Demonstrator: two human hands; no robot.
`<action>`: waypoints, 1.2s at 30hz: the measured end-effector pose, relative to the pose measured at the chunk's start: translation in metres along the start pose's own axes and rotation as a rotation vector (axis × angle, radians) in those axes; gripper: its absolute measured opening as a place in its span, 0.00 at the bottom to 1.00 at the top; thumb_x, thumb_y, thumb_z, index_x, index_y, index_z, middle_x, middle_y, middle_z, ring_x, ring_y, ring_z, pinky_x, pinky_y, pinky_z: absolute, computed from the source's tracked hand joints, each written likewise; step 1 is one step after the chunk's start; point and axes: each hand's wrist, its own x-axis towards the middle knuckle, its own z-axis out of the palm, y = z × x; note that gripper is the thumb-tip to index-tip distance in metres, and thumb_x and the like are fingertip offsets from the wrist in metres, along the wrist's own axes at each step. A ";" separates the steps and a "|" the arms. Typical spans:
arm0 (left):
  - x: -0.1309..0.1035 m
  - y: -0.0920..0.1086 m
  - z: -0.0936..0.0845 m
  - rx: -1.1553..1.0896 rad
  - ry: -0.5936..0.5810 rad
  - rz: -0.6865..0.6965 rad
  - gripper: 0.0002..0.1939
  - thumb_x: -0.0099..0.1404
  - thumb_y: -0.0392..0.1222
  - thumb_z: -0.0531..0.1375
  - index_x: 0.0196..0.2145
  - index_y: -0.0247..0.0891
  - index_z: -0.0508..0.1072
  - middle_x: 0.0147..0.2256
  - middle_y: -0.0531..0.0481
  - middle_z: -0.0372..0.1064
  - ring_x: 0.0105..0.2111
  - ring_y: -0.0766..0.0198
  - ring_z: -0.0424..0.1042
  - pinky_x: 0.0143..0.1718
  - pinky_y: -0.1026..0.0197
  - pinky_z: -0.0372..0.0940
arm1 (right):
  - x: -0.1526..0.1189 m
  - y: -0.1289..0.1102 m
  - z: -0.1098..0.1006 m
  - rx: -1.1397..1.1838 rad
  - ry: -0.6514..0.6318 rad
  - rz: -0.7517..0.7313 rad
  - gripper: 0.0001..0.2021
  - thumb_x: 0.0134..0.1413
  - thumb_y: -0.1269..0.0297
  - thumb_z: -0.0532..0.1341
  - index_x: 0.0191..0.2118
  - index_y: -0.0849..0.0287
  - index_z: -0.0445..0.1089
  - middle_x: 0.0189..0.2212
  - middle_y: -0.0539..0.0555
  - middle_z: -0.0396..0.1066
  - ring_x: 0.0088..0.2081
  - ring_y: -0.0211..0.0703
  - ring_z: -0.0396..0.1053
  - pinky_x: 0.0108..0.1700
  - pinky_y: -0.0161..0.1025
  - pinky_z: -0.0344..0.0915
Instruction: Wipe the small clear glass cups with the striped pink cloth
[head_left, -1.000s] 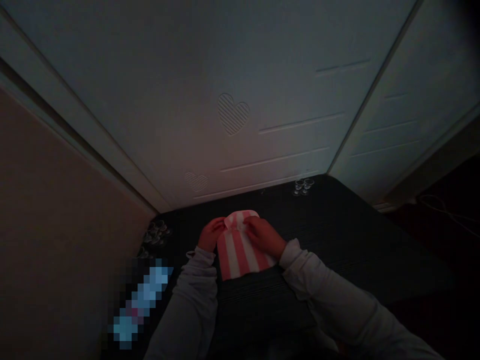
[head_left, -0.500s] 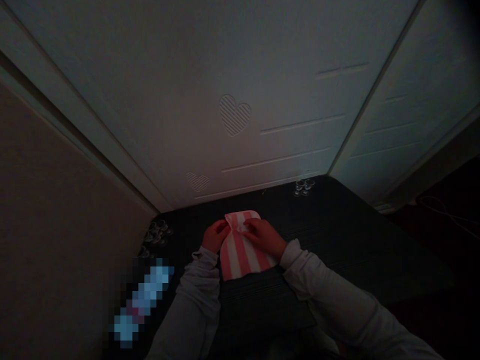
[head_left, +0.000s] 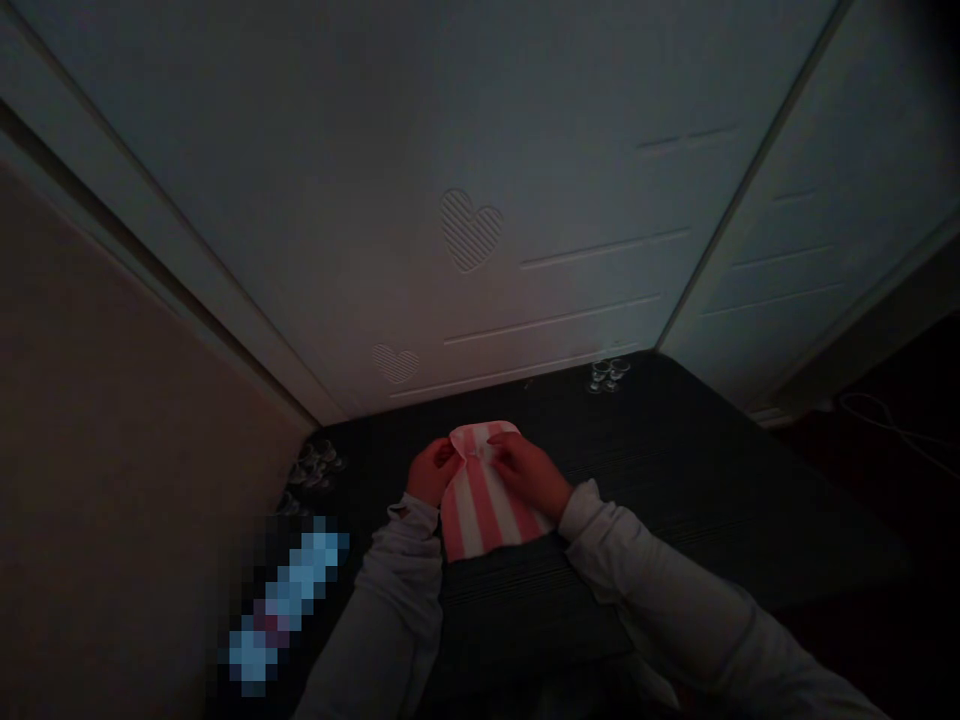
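A pink-and-white striped cloth bag point(head_left: 480, 505) lies on the dark table, its upper part gathered into a narrower neck with a ruffled top. My left hand point(head_left: 433, 472) is closed on the left side of that neck, pinching the cloth between thumb and fingers. Over the right side of the neck, my right hand point(head_left: 531, 475) has its fingers bent and close together near the gather. A thin pale bit, perhaps a string, shows at the gather; whether my right fingertips hold it is too dark to make out.
Small clear glass cups point(head_left: 609, 374) stand at the table's back edge, and several more glass pieces point(head_left: 315, 465) sit at its left edge. A blurred-out bright object point(head_left: 289, 605) lies at the front left. Behind the dark table point(head_left: 712, 480) rises a white panel point(head_left: 337, 200) with embossed hearts.
My right fingertips have shifted slightly right and away from the gather. My left hand stays at the neck, and the bag has hardly moved.
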 end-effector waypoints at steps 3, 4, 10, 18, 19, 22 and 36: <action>0.000 0.001 0.000 0.016 0.001 0.001 0.12 0.48 0.36 0.60 0.33 0.34 0.70 0.30 0.48 0.72 0.31 0.63 0.70 0.35 0.60 0.63 | 0.000 -0.002 -0.002 -0.054 0.004 0.053 0.16 0.48 0.69 0.57 0.46 0.60 0.61 0.39 0.56 0.68 0.39 0.42 0.66 0.42 0.39 0.61; 0.000 0.001 0.000 0.012 -0.003 0.002 0.12 0.48 0.36 0.59 0.33 0.34 0.70 0.30 0.49 0.72 0.31 0.63 0.70 0.35 0.60 0.63 | 0.001 -0.003 -0.003 -0.074 0.001 0.071 0.16 0.49 0.67 0.57 0.46 0.60 0.61 0.38 0.56 0.69 0.38 0.43 0.67 0.42 0.39 0.61; -0.001 0.004 0.000 -0.006 0.004 0.012 0.11 0.47 0.35 0.59 0.32 0.34 0.70 0.29 0.49 0.71 0.31 0.63 0.70 0.36 0.60 0.63 | 0.003 -0.010 -0.006 -0.147 -0.041 0.123 0.13 0.51 0.61 0.55 0.42 0.60 0.63 0.34 0.55 0.71 0.36 0.42 0.68 0.39 0.37 0.61; -0.003 0.004 0.004 0.060 0.019 0.017 0.10 0.49 0.37 0.58 0.32 0.35 0.69 0.29 0.49 0.71 0.30 0.63 0.70 0.33 0.61 0.64 | 0.001 -0.012 -0.004 -0.257 -0.081 0.083 0.20 0.47 0.62 0.59 0.48 0.61 0.60 0.41 0.57 0.68 0.42 0.45 0.65 0.43 0.40 0.57; -0.003 0.004 0.005 0.068 0.026 0.018 0.09 0.49 0.37 0.58 0.32 0.35 0.69 0.29 0.49 0.71 0.29 0.63 0.70 0.33 0.61 0.64 | 0.001 -0.012 -0.004 -0.267 -0.075 0.080 0.20 0.46 0.64 0.59 0.47 0.61 0.60 0.42 0.57 0.67 0.42 0.46 0.65 0.43 0.40 0.57; -0.004 0.004 0.007 0.088 0.038 0.025 0.10 0.50 0.38 0.58 0.32 0.35 0.69 0.28 0.49 0.70 0.29 0.64 0.70 0.32 0.62 0.64 | 0.001 -0.012 -0.004 -0.276 -0.051 0.088 0.17 0.45 0.68 0.59 0.45 0.61 0.61 0.41 0.56 0.66 0.42 0.44 0.64 0.42 0.39 0.57; -0.004 -0.004 0.006 0.216 -0.003 0.105 0.15 0.53 0.40 0.57 0.40 0.36 0.70 0.32 0.47 0.70 0.31 0.63 0.68 0.33 0.60 0.63 | 0.002 -0.009 -0.003 -0.235 -0.084 0.097 0.13 0.48 0.71 0.55 0.43 0.60 0.63 0.36 0.54 0.68 0.37 0.42 0.65 0.40 0.37 0.57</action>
